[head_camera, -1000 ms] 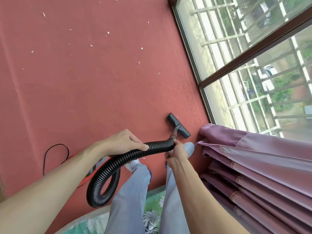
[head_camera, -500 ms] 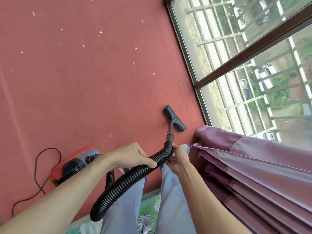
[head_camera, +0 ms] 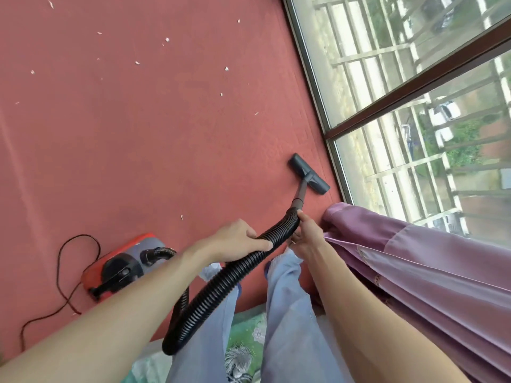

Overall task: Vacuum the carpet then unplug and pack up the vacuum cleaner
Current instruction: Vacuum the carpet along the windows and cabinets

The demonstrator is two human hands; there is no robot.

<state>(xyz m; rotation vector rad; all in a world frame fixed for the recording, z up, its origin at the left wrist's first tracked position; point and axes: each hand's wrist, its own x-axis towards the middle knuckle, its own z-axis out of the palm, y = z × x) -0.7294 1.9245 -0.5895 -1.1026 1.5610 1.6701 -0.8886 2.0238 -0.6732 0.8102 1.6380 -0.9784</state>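
Observation:
A black ribbed vacuum hose (head_camera: 221, 283) loops from the red and grey vacuum cleaner (head_camera: 121, 268) on the floor at lower left. My left hand (head_camera: 235, 241) grips the hose from above. My right hand (head_camera: 305, 234) holds the hose's upper end where it joins the short black tube. The dark floor nozzle (head_camera: 309, 174) lies flat on the red carpet (head_camera: 138, 147) close to the window frame. White scraps (head_camera: 226, 68) dot the carpet further out. A dark power cord (head_camera: 63, 275) curls away from the cleaner.
A tall window with a dark frame (head_camera: 312, 73) bounds the carpet on the right. Gathered purple curtains (head_camera: 414, 266) hang beside my right arm. My legs in pale blue trousers (head_camera: 287, 313) stand over a green patterned mat (head_camera: 246, 335).
The nozzle has slid forward along the carpet toward the window as both hands pushed the hose outward. The vacuum cleaner has come fully into view at lower left.

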